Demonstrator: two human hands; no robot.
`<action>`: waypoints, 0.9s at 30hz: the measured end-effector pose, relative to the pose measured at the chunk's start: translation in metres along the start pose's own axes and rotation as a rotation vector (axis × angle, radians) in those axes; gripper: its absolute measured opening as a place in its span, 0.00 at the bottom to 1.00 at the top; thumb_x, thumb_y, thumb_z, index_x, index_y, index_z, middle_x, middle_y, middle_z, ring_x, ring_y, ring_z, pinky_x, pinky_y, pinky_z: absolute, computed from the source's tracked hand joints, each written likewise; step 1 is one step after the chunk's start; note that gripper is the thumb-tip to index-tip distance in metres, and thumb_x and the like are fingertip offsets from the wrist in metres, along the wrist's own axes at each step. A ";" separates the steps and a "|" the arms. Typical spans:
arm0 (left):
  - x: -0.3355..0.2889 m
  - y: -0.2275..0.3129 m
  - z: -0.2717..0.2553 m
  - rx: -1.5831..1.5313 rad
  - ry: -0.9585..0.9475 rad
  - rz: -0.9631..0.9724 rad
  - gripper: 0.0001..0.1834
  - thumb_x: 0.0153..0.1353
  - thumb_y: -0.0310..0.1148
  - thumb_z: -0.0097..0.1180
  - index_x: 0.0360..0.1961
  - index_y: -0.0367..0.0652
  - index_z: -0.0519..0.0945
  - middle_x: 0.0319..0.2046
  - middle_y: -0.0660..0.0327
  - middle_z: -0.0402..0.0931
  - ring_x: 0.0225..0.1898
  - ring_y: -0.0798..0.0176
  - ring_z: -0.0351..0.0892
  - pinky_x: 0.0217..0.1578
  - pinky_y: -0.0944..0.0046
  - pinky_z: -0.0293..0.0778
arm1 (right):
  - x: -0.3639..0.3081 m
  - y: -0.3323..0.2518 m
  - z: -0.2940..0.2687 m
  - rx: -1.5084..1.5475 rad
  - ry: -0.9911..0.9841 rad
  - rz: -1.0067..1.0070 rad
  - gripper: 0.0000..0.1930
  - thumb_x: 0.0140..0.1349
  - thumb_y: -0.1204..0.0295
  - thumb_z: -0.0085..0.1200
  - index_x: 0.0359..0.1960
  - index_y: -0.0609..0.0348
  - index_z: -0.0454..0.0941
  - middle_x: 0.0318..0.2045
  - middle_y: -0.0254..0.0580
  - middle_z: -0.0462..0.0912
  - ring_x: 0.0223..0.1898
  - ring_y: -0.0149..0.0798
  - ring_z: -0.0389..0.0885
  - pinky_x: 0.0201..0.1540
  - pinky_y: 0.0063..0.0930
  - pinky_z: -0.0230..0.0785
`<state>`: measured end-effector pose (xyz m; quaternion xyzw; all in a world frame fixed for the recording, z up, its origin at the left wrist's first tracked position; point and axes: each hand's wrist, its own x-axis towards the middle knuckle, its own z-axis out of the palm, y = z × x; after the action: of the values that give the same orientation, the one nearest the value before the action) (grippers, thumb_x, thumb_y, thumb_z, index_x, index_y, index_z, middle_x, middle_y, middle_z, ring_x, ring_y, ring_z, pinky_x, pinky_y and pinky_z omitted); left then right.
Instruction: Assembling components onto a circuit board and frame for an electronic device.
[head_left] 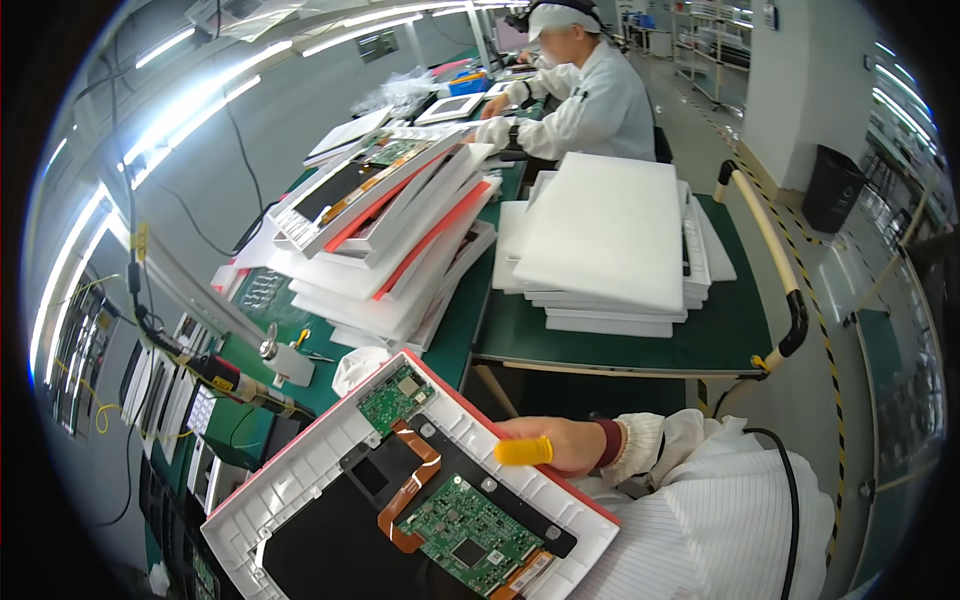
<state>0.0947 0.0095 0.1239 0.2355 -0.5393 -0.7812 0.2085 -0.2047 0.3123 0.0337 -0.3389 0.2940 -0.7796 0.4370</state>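
Note:
My right hand point(562, 445) grips the far right edge of a white plastic device housing point(309, 440), a yellow finger cot point(523, 451) on one digit. The housing is tilted toward me. Inside it lie a black panel point(330, 535), a small green circuit board point(396, 397), a larger green circuit board point(478, 535) and an orange flex cable point(412, 488) between them. Red edging point(455, 392) shows along the housing's far side. My left hand is out of sight. Just beyond the housing lies a crumpled white cloth or glove point(360, 370).
A leaning stack of housings and foam sheets point(400, 270) stands on the green bench. Right of it, white foam sheets point(605, 235) top another stack on a cart with a curved handle point(775, 250). A white dispenser bottle point(287, 362) stands left. A co-worker point(590, 95) sits at the far bench.

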 end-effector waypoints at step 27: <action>0.016 -0.032 -0.079 0.310 0.336 -0.037 0.36 0.68 0.49 0.54 0.68 0.34 0.65 0.57 0.49 0.76 0.56 0.54 0.76 0.58 0.58 0.72 | -0.057 -0.142 -0.082 -2.488 1.178 0.402 0.19 0.52 0.73 0.66 0.47 0.58 0.83 0.41 0.50 0.83 0.43 0.54 0.81 0.46 0.43 0.76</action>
<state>0.1259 -0.0480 0.0676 0.4014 -0.6062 -0.6424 0.2423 -0.3151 0.4392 0.0765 -0.0785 0.9688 0.0401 -0.2315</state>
